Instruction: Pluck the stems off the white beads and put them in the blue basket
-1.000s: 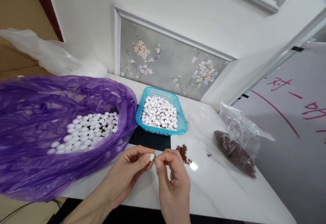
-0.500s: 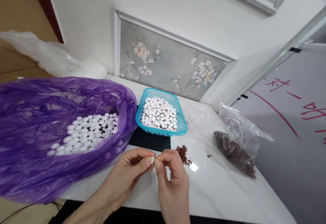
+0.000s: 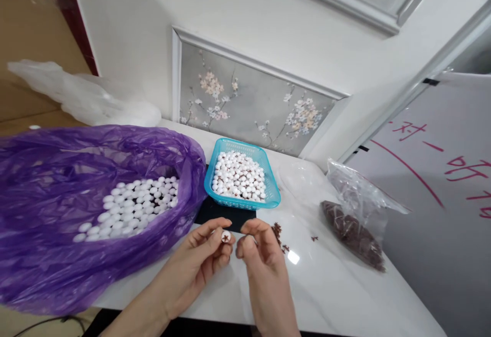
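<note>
My left hand (image 3: 203, 250) pinches a small white ball (image 3: 223, 233) between thumb and fingers. A brown star-shaped piece (image 3: 226, 238) sits on the side of the ball that faces me. Just to the right, my right hand (image 3: 263, 252) is apart from the ball, its fingers loosely curled and the thumb away from the index finger; I see nothing in it. Beyond the hands stands a blue plastic basket (image 3: 273, 200) of white balls with brown bits. Partly behind my right hand lies a small pile of brown star pieces (image 3: 276, 230).
An open purple plastic bag (image 3: 46, 255) with many plain white balls spreads over the left side. On the right lies a clear zip bag (image 3: 351, 234) of brown pieces. A black flat mat (image 3: 215, 214) lies under the basket. A whiteboard (image 3: 429, 234) leans at right.
My right hand has come away from the ball to the right and its pinch has loosened. The ball in my left hand has turned, showing the brown star. The view has shifted slightly.
</note>
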`<move>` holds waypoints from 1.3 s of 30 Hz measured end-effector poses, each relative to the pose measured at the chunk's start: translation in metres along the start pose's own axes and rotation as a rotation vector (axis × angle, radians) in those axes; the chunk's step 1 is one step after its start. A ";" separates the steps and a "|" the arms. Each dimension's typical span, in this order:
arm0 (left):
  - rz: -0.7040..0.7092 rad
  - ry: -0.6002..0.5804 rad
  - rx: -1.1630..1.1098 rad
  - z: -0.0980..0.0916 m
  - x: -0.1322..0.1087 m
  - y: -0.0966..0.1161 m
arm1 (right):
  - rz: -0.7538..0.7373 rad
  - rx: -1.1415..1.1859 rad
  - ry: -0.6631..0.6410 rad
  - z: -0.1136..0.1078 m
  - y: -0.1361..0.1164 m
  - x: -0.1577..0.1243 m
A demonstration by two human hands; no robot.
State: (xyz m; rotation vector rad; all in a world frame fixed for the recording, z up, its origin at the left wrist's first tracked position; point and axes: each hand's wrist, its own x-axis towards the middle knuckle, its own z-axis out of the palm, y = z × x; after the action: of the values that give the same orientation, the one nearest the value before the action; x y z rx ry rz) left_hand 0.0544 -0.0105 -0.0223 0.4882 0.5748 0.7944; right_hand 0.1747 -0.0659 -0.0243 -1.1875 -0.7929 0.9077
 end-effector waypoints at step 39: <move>0.129 0.176 0.145 0.007 0.001 0.003 | -0.095 -1.206 0.271 -0.108 0.021 0.010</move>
State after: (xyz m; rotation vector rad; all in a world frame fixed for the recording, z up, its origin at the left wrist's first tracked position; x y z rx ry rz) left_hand 0.0586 -0.0093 -0.0157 0.5961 0.7737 0.9285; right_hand 0.2718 -0.0991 -0.0665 -2.2181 -1.1966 0.0856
